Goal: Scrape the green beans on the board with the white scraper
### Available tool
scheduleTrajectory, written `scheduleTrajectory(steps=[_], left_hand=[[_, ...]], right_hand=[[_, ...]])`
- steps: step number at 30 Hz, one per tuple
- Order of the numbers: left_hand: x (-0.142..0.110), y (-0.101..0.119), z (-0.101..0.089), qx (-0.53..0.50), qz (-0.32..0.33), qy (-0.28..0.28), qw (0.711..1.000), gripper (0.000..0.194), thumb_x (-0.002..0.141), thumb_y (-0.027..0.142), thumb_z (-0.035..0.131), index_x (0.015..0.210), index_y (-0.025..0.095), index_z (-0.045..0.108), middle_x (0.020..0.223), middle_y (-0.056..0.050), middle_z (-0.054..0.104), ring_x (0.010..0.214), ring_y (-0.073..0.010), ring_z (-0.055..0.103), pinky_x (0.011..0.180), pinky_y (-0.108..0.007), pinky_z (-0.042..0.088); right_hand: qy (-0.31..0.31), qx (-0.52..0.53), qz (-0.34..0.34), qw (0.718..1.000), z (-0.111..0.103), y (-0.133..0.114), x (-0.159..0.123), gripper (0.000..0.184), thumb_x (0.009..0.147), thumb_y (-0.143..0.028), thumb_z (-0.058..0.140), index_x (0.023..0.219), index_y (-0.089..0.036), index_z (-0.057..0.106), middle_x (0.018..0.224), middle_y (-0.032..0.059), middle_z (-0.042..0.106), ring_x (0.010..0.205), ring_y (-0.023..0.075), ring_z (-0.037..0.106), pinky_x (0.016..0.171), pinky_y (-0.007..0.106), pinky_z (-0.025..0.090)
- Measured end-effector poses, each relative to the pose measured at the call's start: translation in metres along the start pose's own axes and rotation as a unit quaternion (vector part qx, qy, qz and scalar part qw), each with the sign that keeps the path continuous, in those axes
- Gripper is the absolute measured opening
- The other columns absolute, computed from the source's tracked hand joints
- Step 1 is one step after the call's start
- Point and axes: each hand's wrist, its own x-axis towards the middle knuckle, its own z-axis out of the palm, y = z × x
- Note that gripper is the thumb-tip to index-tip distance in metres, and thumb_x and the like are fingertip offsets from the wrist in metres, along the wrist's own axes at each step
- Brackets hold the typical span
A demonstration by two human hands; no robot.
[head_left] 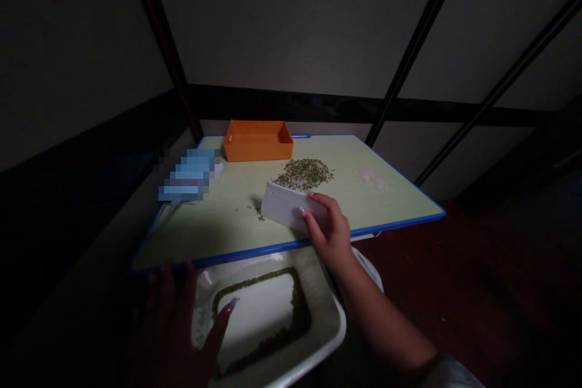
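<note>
Nearest us, the white tray (327, 321) sits under our left hand (166, 330), one fingertip (231, 303) reaching in toward a ring of green beans (297, 315) — whether that hand grips the tray, we cannot tell. Our right hand (330, 233) is closed on a white scraper (284, 206), its edge on the table (213, 236), just beside a heap of beans (304, 174). Farther off from the grip sit an orange box (257, 140) and — left of the scraper — a blurred blue thing (188, 174).

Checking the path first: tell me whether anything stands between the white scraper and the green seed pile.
Nothing visible does. The white plastic scraper, held in the right hand, sits at the near edge of the green seed pile on the pale green board, with no object between them.
</note>
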Motion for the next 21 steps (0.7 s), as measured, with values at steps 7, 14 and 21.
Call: scheduleTrajectory(steps=[7,14,21], left_hand=[[0.0001,0.0004,0.0019,0.024,0.034,0.054,0.998,0.07,0.09,0.052,0.032,0.147,0.013,0.031,0.161,-0.023,0.018,0.151,-0.0351,0.014,0.117,-0.061,0.025],[0.0013,0.001,0.0018,-0.003,0.022,0.05,0.999,0.076,0.086,0.06,0.031,0.147,0.014,0.033,0.162,-0.02,0.017,0.151,-0.0351,0.013,0.118,-0.061,0.023],[0.0014,-0.0009,0.0037,-0.008,0.022,0.04,0.999,0.076,0.085,0.06,0.033,0.149,0.018,0.028,0.164,-0.017,0.014,0.152,-0.0319,0.01,0.118,-0.06,0.022]], right_hand=[[-0.002,-0.004,-0.001,1.0,-0.0008,-0.0004,-0.0011,0.03,0.089,-0.02,0.06,0.119,-0.025,0.058,0.111,0.007,0.072,0.101,0.0216,0.069,0.088,0.035,0.056],[-0.005,-0.002,0.003,1.0,-0.0003,0.0002,-0.0008,0.03,0.09,-0.021,0.06,0.119,-0.026,0.057,0.111,0.007,0.072,0.101,0.0221,0.069,0.087,0.036,0.056],[-0.002,-0.005,-0.005,1.0,-0.0005,0.0,-0.0001,0.032,0.089,-0.02,0.06,0.12,-0.026,0.057,0.111,0.0065,0.072,0.099,0.0218,0.069,0.086,0.035,0.056]])
